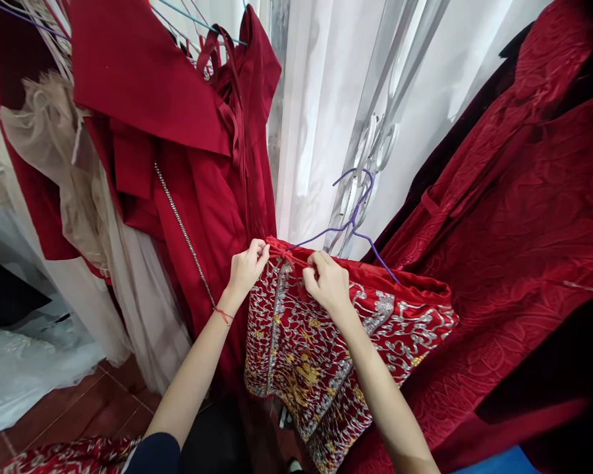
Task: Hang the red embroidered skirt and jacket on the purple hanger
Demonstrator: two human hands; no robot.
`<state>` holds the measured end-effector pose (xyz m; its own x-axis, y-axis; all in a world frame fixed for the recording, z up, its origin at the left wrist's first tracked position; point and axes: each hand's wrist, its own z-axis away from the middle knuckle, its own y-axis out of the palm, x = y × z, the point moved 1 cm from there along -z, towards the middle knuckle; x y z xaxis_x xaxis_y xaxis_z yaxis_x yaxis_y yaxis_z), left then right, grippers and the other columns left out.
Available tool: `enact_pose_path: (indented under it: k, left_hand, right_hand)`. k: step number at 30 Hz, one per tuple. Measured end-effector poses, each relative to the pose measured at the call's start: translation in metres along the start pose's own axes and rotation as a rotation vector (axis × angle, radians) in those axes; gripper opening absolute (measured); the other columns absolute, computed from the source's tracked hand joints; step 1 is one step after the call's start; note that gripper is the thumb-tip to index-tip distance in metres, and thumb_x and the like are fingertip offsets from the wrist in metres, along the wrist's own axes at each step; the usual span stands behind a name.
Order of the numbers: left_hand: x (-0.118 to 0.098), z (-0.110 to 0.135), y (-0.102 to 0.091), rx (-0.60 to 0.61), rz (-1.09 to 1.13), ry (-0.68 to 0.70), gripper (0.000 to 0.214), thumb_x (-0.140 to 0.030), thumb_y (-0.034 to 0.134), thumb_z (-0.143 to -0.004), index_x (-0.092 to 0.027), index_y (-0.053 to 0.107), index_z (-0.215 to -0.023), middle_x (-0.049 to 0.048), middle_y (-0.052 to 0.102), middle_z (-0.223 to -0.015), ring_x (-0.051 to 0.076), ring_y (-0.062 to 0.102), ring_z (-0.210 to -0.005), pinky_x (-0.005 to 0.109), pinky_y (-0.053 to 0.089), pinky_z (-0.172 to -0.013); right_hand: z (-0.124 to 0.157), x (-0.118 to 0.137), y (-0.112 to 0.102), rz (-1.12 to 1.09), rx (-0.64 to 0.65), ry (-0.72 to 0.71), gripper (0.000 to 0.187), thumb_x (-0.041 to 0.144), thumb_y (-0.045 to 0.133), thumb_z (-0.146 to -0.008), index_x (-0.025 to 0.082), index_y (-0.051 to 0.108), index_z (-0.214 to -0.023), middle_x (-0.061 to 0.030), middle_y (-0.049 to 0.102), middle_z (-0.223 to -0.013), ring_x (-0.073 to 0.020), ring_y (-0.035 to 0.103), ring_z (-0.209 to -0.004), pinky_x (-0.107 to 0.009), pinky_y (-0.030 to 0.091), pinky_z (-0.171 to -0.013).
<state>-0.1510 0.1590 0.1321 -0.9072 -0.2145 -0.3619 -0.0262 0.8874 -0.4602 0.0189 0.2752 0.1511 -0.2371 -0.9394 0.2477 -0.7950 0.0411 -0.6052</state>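
A red skirt (pixel 306 355) with silver and gold embroidery hangs in front of me from a purple wire hanger (pixel 353 220), whose lower part goes inside the waistband. A red drawstring (pixel 287 254) is looped or knotted at the skirt's waist, between my hands. My left hand (pixel 248 263) pinches one side of the drawstring at the waistband's left end. With curled fingers, my right hand (pixel 327 280) grips the other side, just right of the knot. The skirt's lower hem hangs free, partly hidden by my right forearm.
Red satin dresses (pixel 197 158) and pale tulle gowns (pixel 128 276) hang at the left. A red patterned garment (pixel 514 217) fills the right side. Behind are a white curtain (pixel 311 118) and a metal rack (pixel 400 66). Another embroidered red piece (pixel 74 455) lies low at the left, above the tiled floor (pixel 79 401).
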Motion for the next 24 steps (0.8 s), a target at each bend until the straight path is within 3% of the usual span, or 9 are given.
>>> enact_pose_path:
  k: [6, 9, 15, 24]
  left_hand:
    - [0.014, -0.008, -0.002, 0.01, -0.101, 0.072, 0.024, -0.036, 0.046, -0.096, -0.02, 0.061, -0.089, 0.0047, 0.071, -0.075, 0.013, 0.06, -0.056, 0.023, 0.026, -0.051]
    - [0.018, -0.005, -0.002, -0.006, -0.054, 0.058, 0.02, -0.035, 0.049, -0.093, -0.021, 0.061, -0.086, 0.0021, 0.068, -0.068, 0.012, 0.056, -0.051, 0.023, 0.025, -0.051]
    - [0.017, -0.001, -0.004, 0.056, 0.068, 0.019, 0.02, -0.035, 0.044, -0.095, -0.021, 0.058, -0.091, -0.0019, 0.062, -0.061, 0.012, 0.058, -0.051, 0.02, 0.029, -0.052]
    - [0.039, -0.024, -0.015, 0.144, -0.166, 0.241, 0.025, -0.034, 0.047, -0.092, -0.02, 0.067, -0.087, 0.0061, 0.07, -0.069, 0.015, 0.057, -0.053, 0.026, 0.029, -0.053]
  right_hand:
    - [0.004, -0.006, -0.016, -0.089, 0.065, 0.025, 0.015, 0.02, 0.042, -0.082, 0.021, 0.053, -0.071, -0.0017, 0.062, -0.074, -0.0147, 0.052, -0.064, -0.027, 0.024, -0.054]
    - [0.002, -0.008, -0.019, -0.149, 0.042, 0.069, 0.015, 0.02, 0.043, -0.081, 0.021, 0.05, -0.068, -0.001, 0.059, -0.068, -0.0147, 0.049, -0.061, -0.027, 0.024, -0.054]
    - [0.007, -0.007, -0.016, -0.483, 0.104, 0.092, 0.021, 0.031, 0.047, -0.09, 0.022, 0.044, -0.071, 0.0047, 0.043, -0.059, -0.0112, 0.04, -0.053, -0.024, 0.03, -0.053]
    - [-0.002, -0.032, -0.02, -0.452, 0.144, 0.037, 0.027, 0.041, 0.049, -0.094, 0.021, 0.052, -0.077, 0.0025, 0.052, -0.066, -0.0118, 0.044, -0.057, -0.024, 0.036, -0.058]
